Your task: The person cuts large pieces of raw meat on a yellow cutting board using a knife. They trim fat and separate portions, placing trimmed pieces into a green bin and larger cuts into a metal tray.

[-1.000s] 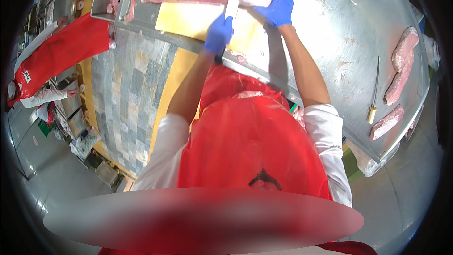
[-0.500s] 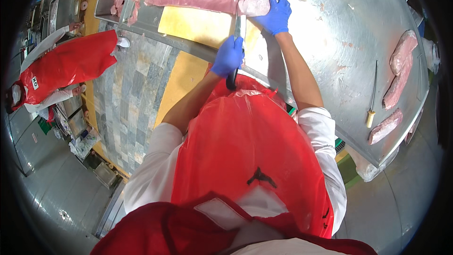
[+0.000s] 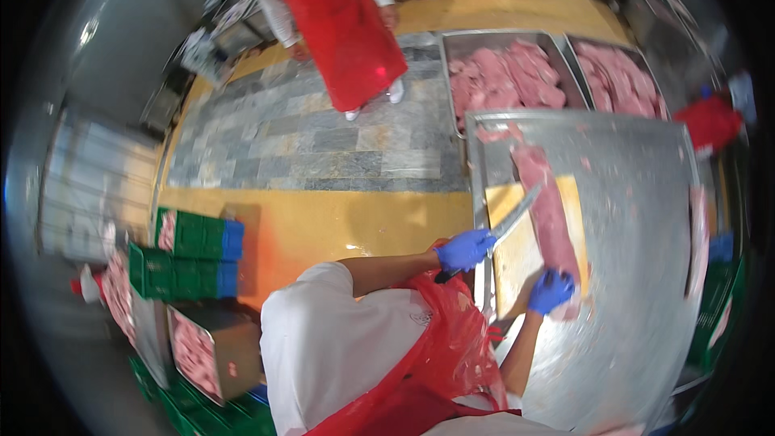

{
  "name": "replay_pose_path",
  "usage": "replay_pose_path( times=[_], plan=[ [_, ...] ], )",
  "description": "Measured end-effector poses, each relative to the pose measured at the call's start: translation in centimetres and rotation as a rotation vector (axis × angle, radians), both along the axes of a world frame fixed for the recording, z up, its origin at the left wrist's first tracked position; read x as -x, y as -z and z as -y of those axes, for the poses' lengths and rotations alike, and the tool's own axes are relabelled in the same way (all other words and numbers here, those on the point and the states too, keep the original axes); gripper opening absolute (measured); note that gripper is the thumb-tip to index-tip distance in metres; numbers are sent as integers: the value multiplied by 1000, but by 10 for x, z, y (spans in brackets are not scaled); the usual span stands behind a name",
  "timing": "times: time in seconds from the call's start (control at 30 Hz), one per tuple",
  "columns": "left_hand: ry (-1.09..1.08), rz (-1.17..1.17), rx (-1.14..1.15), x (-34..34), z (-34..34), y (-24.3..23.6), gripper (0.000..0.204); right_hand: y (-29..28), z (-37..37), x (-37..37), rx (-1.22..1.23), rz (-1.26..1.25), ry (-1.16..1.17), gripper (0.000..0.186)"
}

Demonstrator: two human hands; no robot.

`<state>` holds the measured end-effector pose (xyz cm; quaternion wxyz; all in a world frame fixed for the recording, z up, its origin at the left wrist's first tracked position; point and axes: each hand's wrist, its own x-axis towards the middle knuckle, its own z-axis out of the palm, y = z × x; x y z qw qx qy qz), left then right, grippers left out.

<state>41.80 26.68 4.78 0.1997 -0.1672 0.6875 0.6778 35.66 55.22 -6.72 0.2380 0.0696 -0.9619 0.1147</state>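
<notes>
A long pink loin of meat [image 3: 551, 222] lies lengthwise on a yellow cutting board [image 3: 505, 270], its far end reaching past the board. My left hand [image 3: 465, 250], in a blue glove, is closed round the dark handle of a knife. The knife blade [image 3: 517, 214] points away and to the right, with its tip at the loin's left side; whether it touches the meat I cannot tell. Near the loin's close end, my right hand [image 3: 552, 291], also blue-gloved, grips the meat with bent fingers. A pale end piece shows just below that hand.
Beneath the board is a metal table [image 3: 634, 274]. Beyond its far edge stand metal tubs [image 3: 443, 73] of meat. A person in a red apron [image 3: 331, 24] stands across the tiled floor, another person [image 3: 710, 123] at far right. Green crates [image 3: 182, 276] and a meat bin [image 3: 242, 351] are at left.
My view has swung left, so the table now appears at right and the loin runs away from me. The left hand still holds the knife, and the right hand stays at the loin's end.
</notes>
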Motion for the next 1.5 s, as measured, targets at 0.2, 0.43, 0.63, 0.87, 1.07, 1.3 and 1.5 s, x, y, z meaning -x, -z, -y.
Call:
replay_pose_path(
  times=[0.2, 0.43, 0.63, 0.87, 1.07, 1.3, 1.5],
  plan=[
    [68, -26, 78, 35, 22, -2, 32, -12, -25, 20, 153, 343, 125, 18],
    [340, -261, 244, 69, 6, 67, 32, 0, -25, -2, 353, 522, 440, 40],
    [974, -463, 260, 80, -62, 72, 24, -11, -54, -39, 380, 645, 434, 42],
    [616, -172, 75, 118, -47, 105, 26, -16, -4, 7, 1079, 497, 649, 30],
    [777, -402, 340, 107, -112, 82, 32, -10, -3, -9, 1066, 402, 665, 39],
    [751, -320, 412, 79, -91, 89, 38, -16, -6, -7, 937, 363, 664, 43],
    [727, -321, 415, 96, -126, 74, 38, -25, -5, -8, 963, 391, 641, 41]
  ],
)
